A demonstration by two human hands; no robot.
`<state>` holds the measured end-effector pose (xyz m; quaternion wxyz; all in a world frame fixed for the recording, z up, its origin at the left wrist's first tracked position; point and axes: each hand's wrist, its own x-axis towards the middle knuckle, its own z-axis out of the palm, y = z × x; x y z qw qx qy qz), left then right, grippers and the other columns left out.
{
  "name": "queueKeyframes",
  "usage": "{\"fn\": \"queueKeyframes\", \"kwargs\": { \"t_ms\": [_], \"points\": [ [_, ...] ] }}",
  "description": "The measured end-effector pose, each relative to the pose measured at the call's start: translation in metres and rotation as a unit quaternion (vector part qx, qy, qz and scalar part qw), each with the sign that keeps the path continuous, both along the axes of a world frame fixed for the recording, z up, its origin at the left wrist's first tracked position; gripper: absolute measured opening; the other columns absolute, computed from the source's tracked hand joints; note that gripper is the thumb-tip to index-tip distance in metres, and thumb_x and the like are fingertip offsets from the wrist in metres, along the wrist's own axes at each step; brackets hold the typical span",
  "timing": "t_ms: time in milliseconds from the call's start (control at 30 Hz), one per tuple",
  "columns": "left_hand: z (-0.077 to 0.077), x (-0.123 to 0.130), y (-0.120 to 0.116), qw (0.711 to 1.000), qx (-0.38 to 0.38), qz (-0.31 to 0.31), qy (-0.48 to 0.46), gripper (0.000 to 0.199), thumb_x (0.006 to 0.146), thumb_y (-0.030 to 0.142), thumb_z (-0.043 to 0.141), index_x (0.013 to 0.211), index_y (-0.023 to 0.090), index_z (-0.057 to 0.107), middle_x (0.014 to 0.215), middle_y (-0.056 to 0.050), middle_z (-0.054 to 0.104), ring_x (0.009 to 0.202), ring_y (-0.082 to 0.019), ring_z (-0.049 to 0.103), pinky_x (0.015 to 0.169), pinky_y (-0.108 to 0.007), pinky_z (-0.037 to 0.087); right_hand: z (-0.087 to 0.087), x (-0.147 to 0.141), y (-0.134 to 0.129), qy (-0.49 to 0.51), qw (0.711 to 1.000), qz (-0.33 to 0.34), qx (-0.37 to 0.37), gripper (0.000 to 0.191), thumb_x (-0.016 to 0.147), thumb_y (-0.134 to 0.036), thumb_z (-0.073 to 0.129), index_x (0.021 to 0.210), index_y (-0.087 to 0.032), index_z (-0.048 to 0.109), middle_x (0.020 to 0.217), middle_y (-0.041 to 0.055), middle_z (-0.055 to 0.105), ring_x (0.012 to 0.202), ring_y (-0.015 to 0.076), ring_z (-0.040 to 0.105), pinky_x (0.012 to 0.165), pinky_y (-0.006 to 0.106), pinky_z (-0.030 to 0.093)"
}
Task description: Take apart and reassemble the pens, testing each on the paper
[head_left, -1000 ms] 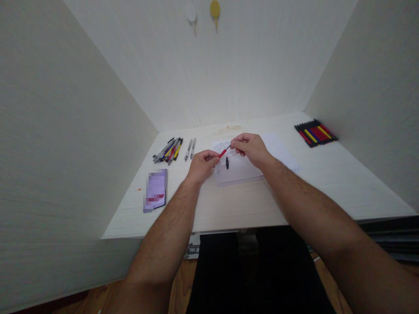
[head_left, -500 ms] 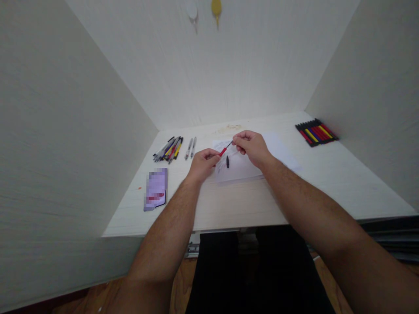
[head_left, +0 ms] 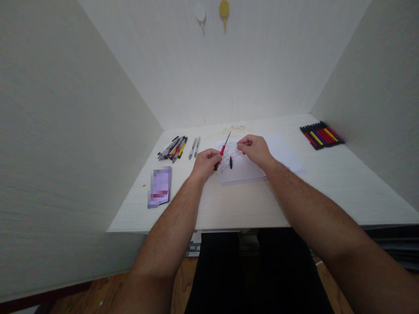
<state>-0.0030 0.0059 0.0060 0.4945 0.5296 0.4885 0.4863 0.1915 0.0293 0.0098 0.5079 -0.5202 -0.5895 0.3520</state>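
Observation:
My left hand (head_left: 207,162) is closed on a red pen (head_left: 222,151), which slants up and away. A thin dark refill (head_left: 228,138) sticks out of the pen's upper end, and its black lower end shows beneath the fingers. To the right, my right hand (head_left: 253,148) hovers over the paper with thumb and fingers pinched together; whatever they hold, if anything, is too small to make out. Between the hands a small black pen part (head_left: 231,162) lies on the white paper (head_left: 245,170), which carries scribbled marks.
A pile of mixed pens (head_left: 173,148) lies at the left, beside two clear pens (head_left: 194,147). Nearer stands a phone with a blurred screen (head_left: 160,185), lying flat. At the far right is a row of coloured pens (head_left: 322,135). White panels (head_left: 131,87) enclose the desk.
My right hand has come away from the refill's end and moved slightly right. The red pen has tilted more upright in my left hand, with more of the refill showing.

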Motion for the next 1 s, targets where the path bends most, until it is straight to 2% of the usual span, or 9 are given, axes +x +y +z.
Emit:
{"fn": "queueKeyframes", "kwargs": {
  "t_ms": [67, 167, 300, 467, 567, 800, 900, 1000],
  "points": [
    [-0.001, 0.0, 0.0, 1.0, -0.004, 0.005, -0.001, 0.018, 0.062, 0.029, 0.071, 0.072, 0.015, 0.065, 0.058, 0.002, 0.06, 0.051, -0.01, 0.05, 0.052, -0.024, 0.038, -0.003, 0.001, -0.001, -0.119, 0.992, -0.007, 0.03, 0.007, 0.073, -0.022, 0.065, 0.075, -0.016, 0.069, 0.071, 0.0018, 0.068, 0.064, 0.0124, 0.058, 0.061, 0.025, 0.043],
    [-0.004, -0.002, 0.002, 1.0, -0.008, 0.014, 0.009, 0.016, 0.063, 0.028, 0.071, 0.072, 0.015, 0.065, 0.058, 0.002, 0.059, 0.052, -0.01, 0.05, 0.052, -0.024, 0.038, -0.003, 0.001, -0.005, -0.263, 0.963, 0.006, 0.061, 0.011, 0.077, -0.021, 0.061, 0.076, -0.017, 0.071, 0.075, 0.0028, 0.071, 0.068, 0.0138, 0.059, 0.065, 0.026, 0.041],
    [-0.009, -0.004, 0.005, 1.0, -0.008, 0.009, 0.012, 0.015, 0.065, 0.028, 0.07, 0.07, 0.016, 0.065, 0.059, 0.001, 0.059, 0.053, -0.01, 0.051, 0.051, -0.024, 0.037, -0.002, 0.0, -0.011, -0.358, 0.926, 0.073, 0.098, 0.018, 0.081, -0.019, 0.056, 0.08, -0.018, 0.074, 0.08, 0.0035, 0.073, 0.072, 0.0155, 0.062, 0.067, 0.027, 0.042],
    [-0.012, -0.005, 0.008, 1.0, -0.009, 0.005, -0.006, 0.013, 0.066, 0.028, 0.069, 0.07, 0.016, 0.065, 0.06, 0.0, 0.06, 0.054, -0.011, 0.053, 0.051, -0.023, 0.038, -0.005, -0.001, -0.01, -0.404, 0.896, 0.139, 0.121, 0.026, 0.082, -0.015, 0.056, 0.095, -0.022, 0.077, 0.099, 0.004, 0.075, 0.09, 0.018, 0.066, 0.082, 0.028, 0.046],
    [-0.009, -0.003, 0.007, 1.0, -0.015, 0.003, -0.026, 0.011, 0.067, 0.025, 0.068, 0.071, 0.015, 0.065, 0.059, -0.001, 0.06, 0.053, -0.011, 0.053, 0.05, -0.023, 0.038, -0.006, 0.0, -0.01, -0.419, 0.888, 0.156, 0.109, 0.029, 0.082, -0.014, 0.055, 0.098, -0.024, 0.077, 0.102, 0.0033, 0.075, 0.094, 0.0184, 0.066, 0.086, 0.029, 0.046],
    [-0.004, -0.001, 0.004, 0.996, -0.04, -0.013, -0.084, 0.007, 0.069, 0.019, 0.066, 0.073, 0.013, 0.065, 0.063, -0.003, 0.063, 0.055, -0.011, 0.056, 0.053, -0.023, 0.042, -0.003, 0.001, -0.01, -0.418, 0.902, 0.088, 0.067, 0.027, 0.079, -0.013, 0.052, 0.09, -0.022, 0.075, 0.096, 0.0036, 0.075, 0.086, 0.0177, 0.065, 0.077, 0.028, 0.045],
    [-0.005, -0.002, 0.004, 0.994, -0.046, -0.02, -0.093, 0.008, 0.07, 0.018, 0.066, 0.075, 0.012, 0.066, 0.066, -0.004, 0.065, 0.057, -0.011, 0.058, 0.056, -0.023, 0.044, -0.002, 0.001, -0.011, -0.422, 0.903, 0.059, 0.048, 0.022, 0.082, -0.02, 0.052, 0.087, -0.021, 0.074, 0.089, 0.0044, 0.074, 0.078, 0.017, 0.063, 0.07, 0.027, 0.043],
    [-0.005, -0.002, 0.004, 0.994, -0.043, -0.022, -0.094, 0.008, 0.07, 0.017, 0.066, 0.076, 0.012, 0.066, 0.066, -0.004, 0.065, 0.057, -0.011, 0.058, 0.056, -0.023, 0.045, -0.001, 0.0, -0.012, -0.425, 0.902, 0.062, 0.047, 0.02, 0.085, -0.029, 0.055, 0.088, -0.021, 0.073, 0.086, 0.0049, 0.073, 0.075, 0.0169, 0.061, 0.067, 0.028, 0.041]
  ]
}}
